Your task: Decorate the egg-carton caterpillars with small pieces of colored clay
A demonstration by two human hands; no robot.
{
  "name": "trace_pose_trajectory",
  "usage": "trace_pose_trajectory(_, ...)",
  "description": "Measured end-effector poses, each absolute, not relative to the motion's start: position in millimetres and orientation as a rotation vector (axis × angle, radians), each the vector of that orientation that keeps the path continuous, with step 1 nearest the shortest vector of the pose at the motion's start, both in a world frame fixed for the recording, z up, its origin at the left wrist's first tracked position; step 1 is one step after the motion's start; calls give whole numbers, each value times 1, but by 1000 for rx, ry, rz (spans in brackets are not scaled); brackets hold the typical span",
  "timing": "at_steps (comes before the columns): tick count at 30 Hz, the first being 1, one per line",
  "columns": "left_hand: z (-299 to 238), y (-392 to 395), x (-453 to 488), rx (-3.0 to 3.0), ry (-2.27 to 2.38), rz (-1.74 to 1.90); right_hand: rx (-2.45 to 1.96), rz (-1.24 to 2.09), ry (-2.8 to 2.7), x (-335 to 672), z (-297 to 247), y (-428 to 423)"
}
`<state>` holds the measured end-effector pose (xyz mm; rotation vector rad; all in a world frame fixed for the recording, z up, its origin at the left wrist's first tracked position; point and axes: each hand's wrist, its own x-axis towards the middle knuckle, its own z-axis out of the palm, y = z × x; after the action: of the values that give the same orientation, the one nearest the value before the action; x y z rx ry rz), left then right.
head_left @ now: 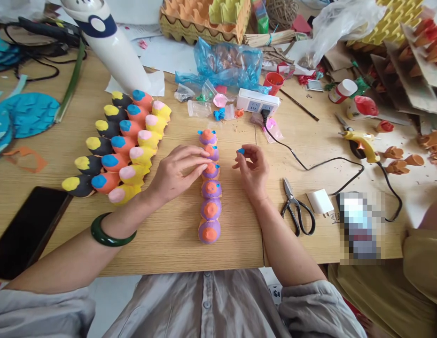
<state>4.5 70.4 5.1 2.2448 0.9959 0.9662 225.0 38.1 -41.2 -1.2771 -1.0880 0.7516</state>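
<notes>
In front of me runs a strip of egg carton cups (211, 210), painted purple with orange tops. Small blue bits of clay stick to the cups toward the far end. My left hand (183, 170) reaches over from the left, its thumb and fingertips closed against the second and third cups from the far end. They partly cover those cups. Just right of the strip, my right hand (254, 170) is raised with curled fingers and pinches a small blue piece of clay (240, 151). To the left lie painted carton rows in black and yellow (99, 145), orange and blue (126, 141), and yellow and pink (143, 152).
Black-handled scissors (298, 209), a white charger (320, 202) and a yellow glue gun (362, 144) lie at right. A power strip (258, 102) stands behind, its black cord crossing the table. A white bottle (113, 51) and dark phone (28, 230) are left. Someone sits at right.
</notes>
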Motion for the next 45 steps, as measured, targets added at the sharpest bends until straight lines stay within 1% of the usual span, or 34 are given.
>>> trace_pose_trajectory(6, 5, 47, -3, 2190, 1157, 1074, -1133, 626, -1603, 218, -23, 25)
trace_pose_trajectory(11, -2, 41, -6, 2149, 1168, 1135, -1085, 540, -1782, 209, -30, 25)
trace_pose_trajectory(15, -7, 42, -8, 2136, 1151, 1147, -1108, 602, -1667, 206, -28, 25)
trace_pose_trajectory(19, -10, 41, -8, 2131, 1148, 1143, -1188, 821, -1329, 209, -24, 27)
trace_pose_trajectory(22, -11, 39, -7, 2123, 1153, 1149, -1246, 920, -1234, 213, -24, 28)
trace_pose_trajectory(25, -13, 38, -5, 2116, 1149, 1151, -1272, 829, -1306, 216, -24, 29)
trace_pose_trajectory(29, -17, 38, -4, 2119, 1127, 1140, -1204, 622, -1565, 216, -24, 28)
trace_pose_trajectory(32, -19, 38, -4, 2126, 1131, 1137, -1161, 555, -1691, 214, -25, 27)
trace_pose_trajectory(35, -19, 38, -5, 2131, 1141, 1132, -1223, 630, -1501, 213, -23, 27)
trace_pose_trajectory(39, -19, 38, -5, 2117, 1144, 1120, -1257, 860, -1195, 214, -25, 29)
trace_pose_trajectory(42, -19, 36, -4, 2079, 1131, 1127, -1255, 935, -1188, 215, -28, 31)
trace_pose_trajectory(45, -20, 35, -1, 2020, 1116, 1117, -1259, 834, -1328, 215, -28, 30)
